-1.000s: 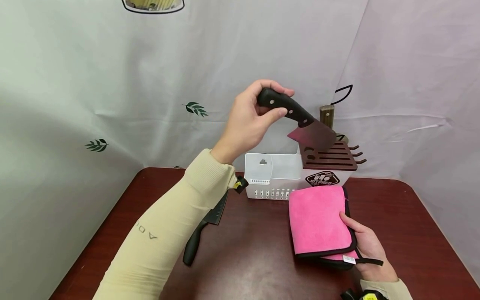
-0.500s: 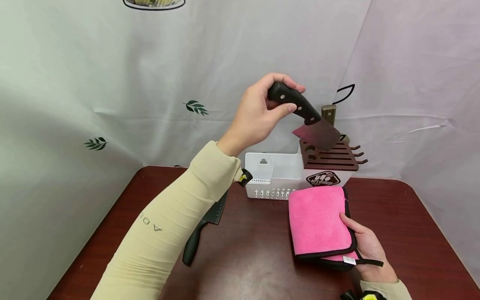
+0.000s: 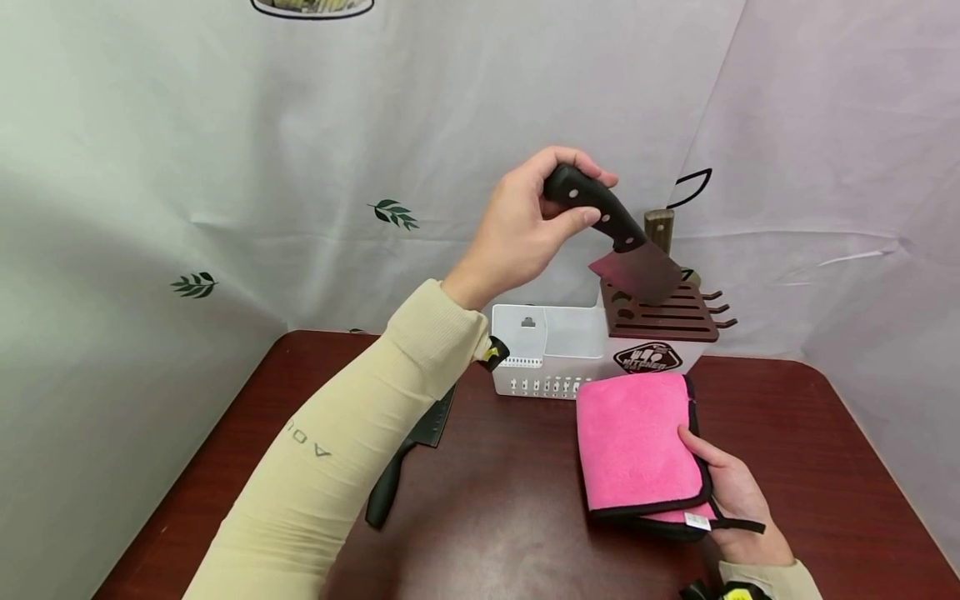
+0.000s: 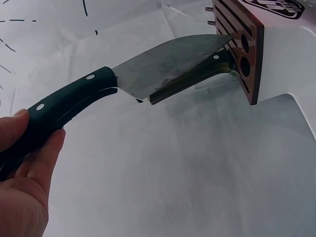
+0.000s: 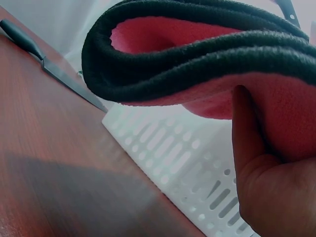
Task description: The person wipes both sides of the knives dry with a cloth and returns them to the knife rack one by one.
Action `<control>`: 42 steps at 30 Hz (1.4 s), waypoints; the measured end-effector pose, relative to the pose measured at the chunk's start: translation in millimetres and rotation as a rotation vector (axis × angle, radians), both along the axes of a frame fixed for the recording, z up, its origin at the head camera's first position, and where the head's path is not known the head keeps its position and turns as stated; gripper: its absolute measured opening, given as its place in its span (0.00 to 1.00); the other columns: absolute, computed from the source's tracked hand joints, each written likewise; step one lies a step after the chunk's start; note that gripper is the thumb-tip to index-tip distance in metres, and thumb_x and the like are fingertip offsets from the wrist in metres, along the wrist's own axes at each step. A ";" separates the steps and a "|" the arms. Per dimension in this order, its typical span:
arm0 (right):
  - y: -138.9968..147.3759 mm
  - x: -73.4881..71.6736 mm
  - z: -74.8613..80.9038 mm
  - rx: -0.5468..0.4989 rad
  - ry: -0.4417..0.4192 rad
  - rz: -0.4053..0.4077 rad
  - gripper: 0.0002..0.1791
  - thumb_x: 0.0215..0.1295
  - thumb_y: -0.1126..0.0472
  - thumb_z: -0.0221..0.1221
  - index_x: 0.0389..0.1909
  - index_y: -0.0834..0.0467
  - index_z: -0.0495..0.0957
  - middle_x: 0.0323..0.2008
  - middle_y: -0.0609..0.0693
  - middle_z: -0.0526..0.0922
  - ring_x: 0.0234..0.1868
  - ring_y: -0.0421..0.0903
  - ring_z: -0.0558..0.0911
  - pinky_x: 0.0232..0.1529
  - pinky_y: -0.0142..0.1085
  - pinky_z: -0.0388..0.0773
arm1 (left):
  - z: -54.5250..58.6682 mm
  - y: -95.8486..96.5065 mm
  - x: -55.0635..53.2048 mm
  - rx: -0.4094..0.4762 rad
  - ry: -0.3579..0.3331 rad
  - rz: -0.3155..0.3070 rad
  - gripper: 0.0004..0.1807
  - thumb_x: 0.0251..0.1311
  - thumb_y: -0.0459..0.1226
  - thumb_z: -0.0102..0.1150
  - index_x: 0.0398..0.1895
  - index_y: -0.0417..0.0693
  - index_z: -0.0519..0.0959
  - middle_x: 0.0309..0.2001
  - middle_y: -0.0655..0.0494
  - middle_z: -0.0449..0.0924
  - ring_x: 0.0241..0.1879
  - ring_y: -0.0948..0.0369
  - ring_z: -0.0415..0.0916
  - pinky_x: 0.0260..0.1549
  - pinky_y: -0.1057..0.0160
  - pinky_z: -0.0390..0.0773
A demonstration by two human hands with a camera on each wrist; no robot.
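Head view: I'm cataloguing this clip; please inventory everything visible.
Held knife: 1, black and grey, at rack's top
Second knife: 1, black, table's left
Wooden handle: 1, brown, rack's rear
Rack: 1, white and brown, table's rear
Cloth: 1, pink, before rack
Table: 1, red-brown, below
Backdrop: count unclear, pale grey, around table
Prints: several, mostly green, on backdrop
Wrist straps: 2, black, at cuffs
Sleeves: 2, cream, on forearms
Left hand: 1, bare, on held knife
Right hand: 1, bare, holding cloth

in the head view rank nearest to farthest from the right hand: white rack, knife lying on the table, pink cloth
1. Pink cloth, held in the right hand.
2. White rack, beyond the cloth, toward the back left.
3. Black knife, lying on the table at the left, partly hidden by the left sleeve.
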State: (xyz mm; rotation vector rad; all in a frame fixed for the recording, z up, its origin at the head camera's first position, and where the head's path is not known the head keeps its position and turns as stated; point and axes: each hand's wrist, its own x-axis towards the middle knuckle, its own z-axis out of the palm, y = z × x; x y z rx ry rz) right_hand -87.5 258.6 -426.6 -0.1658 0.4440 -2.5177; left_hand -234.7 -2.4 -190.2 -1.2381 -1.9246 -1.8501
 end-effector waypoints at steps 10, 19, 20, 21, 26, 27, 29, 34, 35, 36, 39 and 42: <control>-0.9 -0.2 -1.0 0.025 0.008 -0.019 0.32 0.84 0.54 0.24 0.60 0.59 0.77 0.58 0.59 0.81 0.60 0.55 0.79 0.63 0.48 0.73 | 12.8 17.4 -14.6 -0.126 0.015 0.042 0.20 0.59 0.23 0.66 0.54 0.35 0.76 0.52 0.46 0.83 0.50 0.63 0.83 0.50 0.69 0.79; -0.6 0.1 -2.2 0.005 0.005 -0.003 0.32 0.84 0.53 0.23 0.60 0.59 0.76 0.58 0.59 0.80 0.61 0.55 0.79 0.64 0.48 0.72 | 19.9 44.7 -17.5 -0.444 0.127 0.211 0.23 0.61 0.32 0.68 0.59 0.45 0.75 0.49 0.54 0.81 0.46 0.65 0.80 0.48 0.80 0.72; -0.6 0.2 -2.1 0.004 0.008 -0.003 0.32 0.84 0.53 0.23 0.60 0.59 0.76 0.58 0.59 0.80 0.61 0.55 0.79 0.64 0.48 0.73 | 19.3 47.7 -17.4 -0.466 0.145 0.218 0.24 0.61 0.32 0.68 0.60 0.45 0.75 0.50 0.55 0.81 0.47 0.65 0.79 0.49 0.80 0.71; -0.5 0.4 -2.2 0.005 0.007 -0.003 0.32 0.84 0.53 0.23 0.60 0.59 0.77 0.58 0.59 0.80 0.61 0.55 0.79 0.64 0.48 0.73 | 18.6 50.7 -17.6 -0.490 0.168 0.227 0.24 0.62 0.33 0.68 0.61 0.45 0.75 0.51 0.55 0.80 0.48 0.65 0.78 0.50 0.80 0.70; -0.7 1.0 -1.5 0.012 -0.009 0.010 0.32 0.84 0.52 0.24 0.59 0.59 0.77 0.58 0.59 0.81 0.61 0.55 0.79 0.64 0.48 0.72 | 13.6 63.5 -21.9 -0.636 0.272 0.296 0.26 0.64 0.37 0.66 0.65 0.48 0.72 0.61 0.59 0.76 0.57 0.68 0.72 0.54 0.83 0.61; -0.6 1.1 -1.6 0.010 -0.016 0.014 0.33 0.84 0.52 0.24 0.59 0.59 0.78 0.58 0.59 0.81 0.61 0.55 0.79 0.64 0.48 0.72 | 12.4 65.5 -23.0 -0.664 0.286 0.309 0.26 0.65 0.38 0.66 0.65 0.49 0.72 0.62 0.60 0.75 0.58 0.68 0.71 0.55 0.84 0.60; -0.3 1.3 -1.5 0.006 -0.021 0.026 0.33 0.84 0.52 0.24 0.60 0.59 0.78 0.59 0.59 0.80 0.61 0.55 0.78 0.65 0.48 0.72 | 10.0 69.7 -25.0 -0.708 0.306 0.335 0.27 0.65 0.40 0.66 0.66 0.50 0.71 0.64 0.60 0.74 0.62 0.69 0.69 0.57 0.84 0.57; 1.2 0.5 -0.9 0.000 -0.033 0.058 0.34 0.84 0.51 0.23 0.60 0.59 0.78 0.58 0.59 0.81 0.61 0.55 0.79 0.65 0.48 0.72 | 2.6 79.0 -25.7 -0.743 0.331 0.367 0.28 0.66 0.40 0.65 0.68 0.52 0.71 0.64 0.60 0.72 0.62 0.67 0.70 0.58 0.82 0.60; 1.1 0.0 -0.6 0.000 -0.033 0.063 0.34 0.84 0.51 0.23 0.59 0.59 0.78 0.58 0.59 0.81 0.61 0.55 0.79 0.64 0.48 0.72 | 1.2 80.6 -25.1 -0.749 0.338 0.372 0.28 0.66 0.40 0.65 0.68 0.52 0.70 0.64 0.60 0.72 0.62 0.67 0.70 0.57 0.81 0.62; 0.9 -0.4 -0.3 -0.004 -0.035 0.071 0.35 0.83 0.50 0.22 0.59 0.59 0.78 0.58 0.59 0.81 0.61 0.55 0.79 0.65 0.48 0.71 | 0.1 82.3 -24.5 -0.759 0.339 0.375 0.29 0.66 0.41 0.65 0.69 0.53 0.70 0.64 0.60 0.72 0.62 0.67 0.71 0.57 0.81 0.63; -0.1 -0.8 0.3 -0.007 -0.037 0.072 0.35 0.83 0.50 0.22 0.60 0.59 0.78 0.59 0.59 0.81 0.62 0.55 0.78 0.66 0.49 0.70 | -2.9 87.4 -22.8 -0.786 0.349 0.378 0.30 0.66 0.42 0.65 0.70 0.54 0.69 0.65 0.61 0.71 0.59 0.68 0.72 0.55 0.79 0.67; -0.9 -0.8 -0.2 -0.001 -0.038 0.063 0.35 0.84 0.50 0.22 0.60 0.59 0.79 0.59 0.58 0.80 0.62 0.55 0.78 0.66 0.49 0.69 | -5.5 92.9 -21.8 -0.803 0.360 0.383 0.30 0.66 0.42 0.65 0.70 0.54 0.69 0.64 0.62 0.72 0.55 0.68 0.75 0.51 0.78 0.70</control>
